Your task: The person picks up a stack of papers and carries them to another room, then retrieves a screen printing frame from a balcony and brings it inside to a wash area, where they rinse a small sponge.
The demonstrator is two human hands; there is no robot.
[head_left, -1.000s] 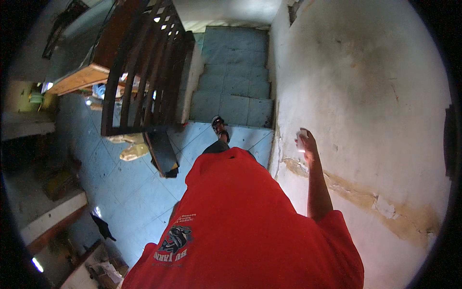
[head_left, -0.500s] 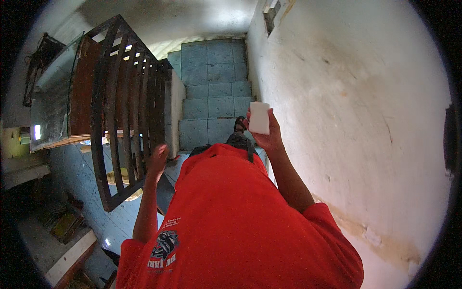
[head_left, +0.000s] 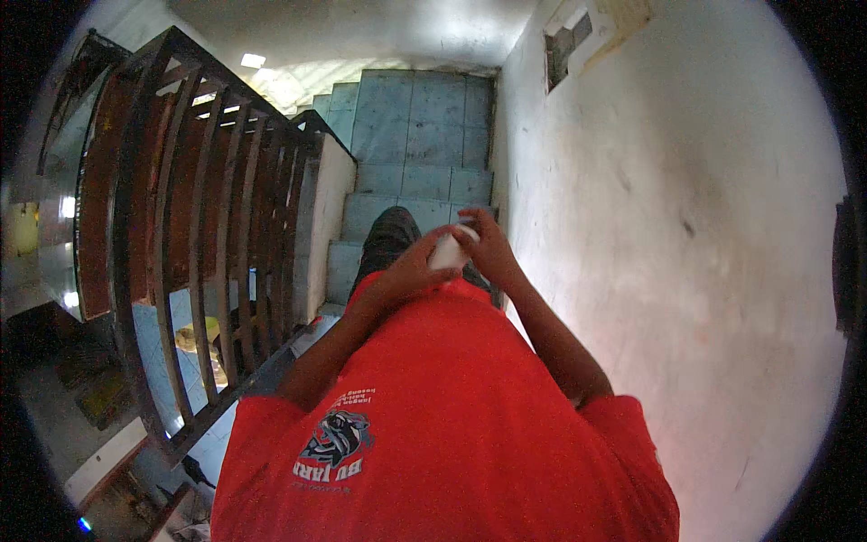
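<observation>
A small white rectangular object (head_left: 449, 255) with rounded corners is held in front of my waist; its exact kind cannot be made out. My left hand (head_left: 413, 267) is closed around its left and lower side. From the right, my right hand (head_left: 490, 247) grips its upper end, with the fingers bent over the top. The two hands nearly meet and cover much of the object.
Blue-tiled stairs (head_left: 411, 135) rise ahead, turning left at the top. A dark wooden railing (head_left: 221, 226) and a low white wall (head_left: 325, 217) border the left side. Along the right runs a stained white wall (head_left: 668, 271) with a small opening (head_left: 566, 50).
My left hand has come from beside the railing to the white object, which my right hand held alone. The object has tilted and moved closer to my body. A knee now shows on the stairs.
</observation>
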